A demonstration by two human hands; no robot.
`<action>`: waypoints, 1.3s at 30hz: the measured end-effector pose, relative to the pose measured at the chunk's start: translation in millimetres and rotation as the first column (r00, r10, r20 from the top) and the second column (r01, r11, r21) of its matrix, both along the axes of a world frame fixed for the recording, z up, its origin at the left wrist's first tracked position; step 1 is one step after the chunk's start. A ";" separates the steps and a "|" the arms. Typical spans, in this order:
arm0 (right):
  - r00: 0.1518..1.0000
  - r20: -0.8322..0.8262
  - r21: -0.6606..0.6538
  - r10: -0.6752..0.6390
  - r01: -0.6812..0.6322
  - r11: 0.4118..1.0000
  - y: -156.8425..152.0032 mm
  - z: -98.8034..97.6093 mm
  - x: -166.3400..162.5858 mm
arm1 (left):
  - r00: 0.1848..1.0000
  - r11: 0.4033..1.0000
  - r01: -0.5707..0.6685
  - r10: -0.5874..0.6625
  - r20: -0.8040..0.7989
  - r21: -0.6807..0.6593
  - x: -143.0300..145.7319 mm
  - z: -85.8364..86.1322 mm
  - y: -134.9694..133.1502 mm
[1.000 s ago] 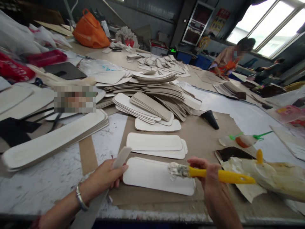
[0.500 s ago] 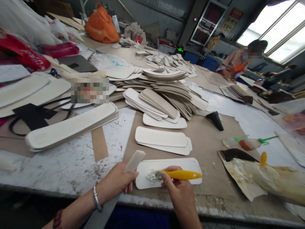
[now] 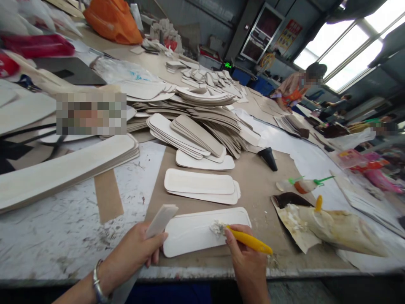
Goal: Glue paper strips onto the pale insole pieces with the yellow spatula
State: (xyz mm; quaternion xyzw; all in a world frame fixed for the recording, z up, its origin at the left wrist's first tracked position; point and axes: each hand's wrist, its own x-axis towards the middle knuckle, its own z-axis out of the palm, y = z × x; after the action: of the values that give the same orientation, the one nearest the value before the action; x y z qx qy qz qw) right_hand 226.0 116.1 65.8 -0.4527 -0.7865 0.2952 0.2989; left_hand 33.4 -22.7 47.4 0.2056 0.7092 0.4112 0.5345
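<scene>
My right hand [image 3: 247, 257] grips the yellow handle of a brush [image 3: 249, 240]. Its bristles, caked with white paste, touch the top of a white rounded board [image 3: 190, 234] at the table's near edge. In my left hand [image 3: 139, 247] is a long pale strip [image 3: 162, 219], pinched between thumb and fingers and hanging down past the table edge. The left thumb lies at the board's left end. Just beyond, more white rounded boards [image 3: 199, 181] lie overlapped on brown paper.
Large stacks of boards [image 3: 215, 116] fill the table's middle, with another stack [image 3: 69, 169] at left. To the right lie a paste-smeared bag [image 3: 344, 228], small green-tipped bottles [image 3: 305, 185] and a black cone [image 3: 268, 158]. A co-worker [image 3: 295, 86] stands at the far right.
The brush has moved right along the board, and its handle now slopes down to the right. My left hand still holds the strip. The whole view has shifted, with things on the table appearing further left.
</scene>
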 end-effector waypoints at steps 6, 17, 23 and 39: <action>0.986 0.149 0.431 -0.068 -0.003 0.903 32.3 12.3 38.6 | 0.993 0.994 -0.111 0.111 0.029 -0.009 5.5 -12.9 -2.6; 0.990 0.064 0.324 0.125 -0.139 0.936 -6.6 3.8 9.8 | 0.998 0.998 -0.056 0.056 0.025 0.010 0.2 -4.7 1.3; 0.957 -0.285 -0.314 0.046 -0.139 0.939 -41.0 11.0 -27.4 | 0.999 0.999 -0.039 0.039 -0.007 -0.009 0.2 5.7 2.3; 0.991 0.114 0.546 -0.075 0.001 0.838 29.3 3.8 40.5 | 0.988 0.988 -0.151 0.152 -0.023 0.043 5.8 -6.4 -2.5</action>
State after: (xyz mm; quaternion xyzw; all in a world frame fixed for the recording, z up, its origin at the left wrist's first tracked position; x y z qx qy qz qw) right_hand 266.4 145.4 69.6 -0.3832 -0.8465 0.0235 0.3689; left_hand 39.2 -25.2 41.0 0.1673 0.7211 0.4626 0.4879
